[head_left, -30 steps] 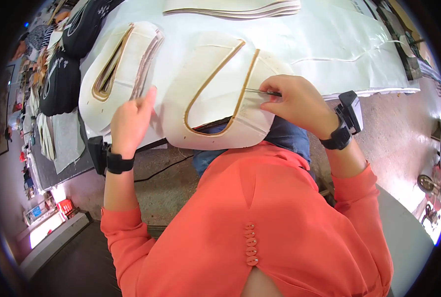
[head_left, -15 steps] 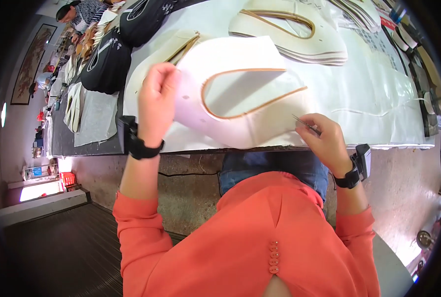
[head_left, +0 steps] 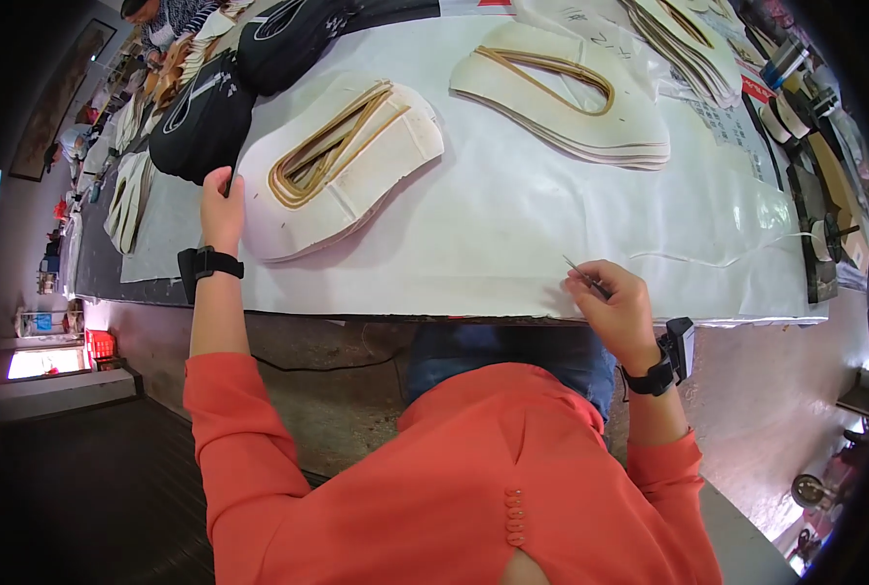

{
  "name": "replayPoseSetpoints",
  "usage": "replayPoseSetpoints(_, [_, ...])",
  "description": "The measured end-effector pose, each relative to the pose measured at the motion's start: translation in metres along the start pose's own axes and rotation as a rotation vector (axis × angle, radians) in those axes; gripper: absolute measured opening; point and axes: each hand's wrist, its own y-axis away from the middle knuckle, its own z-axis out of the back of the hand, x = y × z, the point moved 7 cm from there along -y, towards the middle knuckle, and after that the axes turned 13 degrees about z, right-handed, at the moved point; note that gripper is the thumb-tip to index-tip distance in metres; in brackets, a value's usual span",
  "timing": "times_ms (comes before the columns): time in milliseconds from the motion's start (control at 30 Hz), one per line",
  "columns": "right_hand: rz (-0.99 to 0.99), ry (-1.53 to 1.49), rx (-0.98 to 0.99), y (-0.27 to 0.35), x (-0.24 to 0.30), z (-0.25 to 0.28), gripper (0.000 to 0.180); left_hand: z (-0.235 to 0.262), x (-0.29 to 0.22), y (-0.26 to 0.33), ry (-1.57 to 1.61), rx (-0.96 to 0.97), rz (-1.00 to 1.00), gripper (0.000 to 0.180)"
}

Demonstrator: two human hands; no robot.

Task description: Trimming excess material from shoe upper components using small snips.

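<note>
My left hand (head_left: 222, 214) holds nothing I can see, its thumb and index finger slightly apart. It is between the black shoe uppers (head_left: 200, 127) and the left stack of white shoe uppers (head_left: 395, 146), whose U-shaped openings have brown edges. Near the table's front edge, my right hand (head_left: 615, 302) is closed on slim metal tweezers (head_left: 582, 272), the tip pointing up and left. Farther back on the right lies another stack of white shoe uppers (head_left: 561, 127).
White sheeting covers the table (head_left: 493, 253). A white cord (head_left: 717, 261) runs to a spool at the right edge. More white pieces (head_left: 688, 49) and jars (head_left: 787, 60) stand at the back right. At the far left, another person (head_left: 166, 24) works.
The single white upper held up in my left hand has been let go onto the left stack. My left hand has moved left, beside that stack. My right hand still grips the tweezers, slightly lower.
</note>
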Motion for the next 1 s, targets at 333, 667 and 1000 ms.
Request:
replayPoseSetpoints(333, [0.062,0.01,-0.052,0.009,-0.002,0.006,0.011,-0.059,-0.197,0.086,-0.044,0.256,-0.413,0.025])
replayPoseSetpoints(667, [-0.031,-0.188,-0.076,0.011,-0.005,0.009,0.009,-0.168,-0.342,0.207,-0.021,0.248,-0.968,0.014])
replayPoseSetpoints(1000, [0.033,-0.222,-0.088,0.013,-0.008,0.01,0.013,-0.264,-0.374,0.243,-0.276,0.41,-0.868,0.019])
